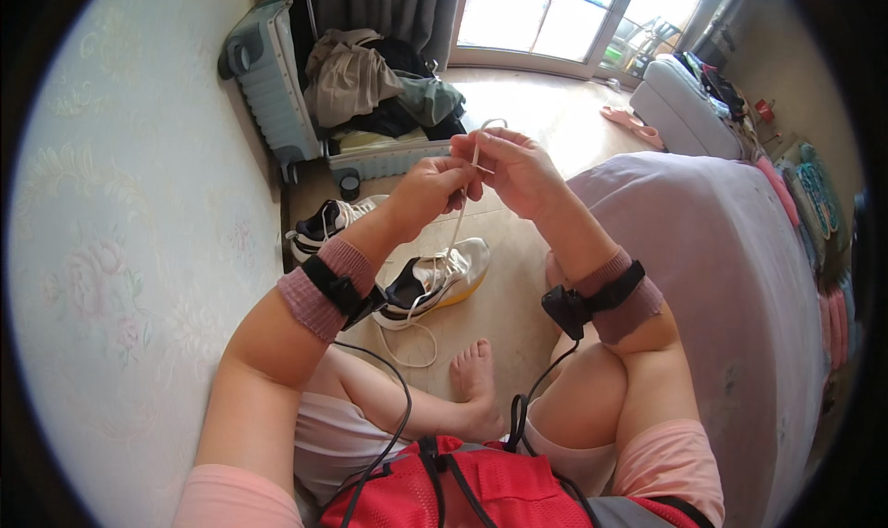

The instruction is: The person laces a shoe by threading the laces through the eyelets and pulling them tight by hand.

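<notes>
Both my hands are raised close together above the floor, over a white sneaker with a dark lining and a yellow sole edge (444, 278). My left hand (438, 189) pinches a white shoelace (456, 226) that runs up from this sneaker. Against it, my right hand (511, 167) holds the upper part of the same lace, which bends in a small loop above the fingers. Another stretch of lace lies curled on the floor beside the sneaker. A second white and dark sneaker (329, 223) stands further left, partly behind my left forearm.
An open grey-green suitcase (267, 87) heaped with clothes (361, 77) stands beyond the shoes, by the wall. To the right is a bed with a pale pink cover (694, 250). Pink slippers (633, 126) lie near the glass door. My bare foot (475, 382) rests near the sneaker.
</notes>
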`<action>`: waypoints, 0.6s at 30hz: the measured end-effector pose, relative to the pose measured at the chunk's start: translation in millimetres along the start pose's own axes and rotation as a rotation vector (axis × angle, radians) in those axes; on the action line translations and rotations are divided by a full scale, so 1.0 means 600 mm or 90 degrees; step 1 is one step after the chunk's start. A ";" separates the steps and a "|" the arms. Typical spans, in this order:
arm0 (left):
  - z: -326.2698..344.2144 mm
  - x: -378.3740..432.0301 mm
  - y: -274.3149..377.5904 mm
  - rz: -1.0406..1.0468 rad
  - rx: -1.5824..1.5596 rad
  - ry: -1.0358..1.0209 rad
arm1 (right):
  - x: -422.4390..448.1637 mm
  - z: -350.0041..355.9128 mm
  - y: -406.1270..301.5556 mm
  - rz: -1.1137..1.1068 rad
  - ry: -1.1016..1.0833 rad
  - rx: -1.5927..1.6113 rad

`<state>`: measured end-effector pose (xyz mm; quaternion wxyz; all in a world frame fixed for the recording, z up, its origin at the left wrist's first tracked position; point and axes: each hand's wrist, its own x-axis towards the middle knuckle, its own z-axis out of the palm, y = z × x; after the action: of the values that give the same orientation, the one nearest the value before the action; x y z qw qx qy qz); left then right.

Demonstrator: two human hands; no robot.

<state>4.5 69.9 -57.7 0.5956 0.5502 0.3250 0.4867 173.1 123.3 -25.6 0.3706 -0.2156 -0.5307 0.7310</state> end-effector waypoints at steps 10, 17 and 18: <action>0.008 0.001 -0.021 -0.086 0.048 -0.086 | 0.006 -0.027 -0.020 -0.046 0.155 0.172; 0.010 -0.002 -0.039 -0.140 0.091 -0.192 | 0.002 -0.046 -0.039 -0.113 0.197 0.203; 0.009 -0.002 -0.043 -0.137 0.106 -0.217 | -0.001 -0.047 -0.042 -0.115 0.197 0.203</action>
<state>14.9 69.2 -81.9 0.6431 0.6338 0.3156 0.2917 201.6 144.2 -11.5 0.5409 -0.2152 -0.3626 0.7278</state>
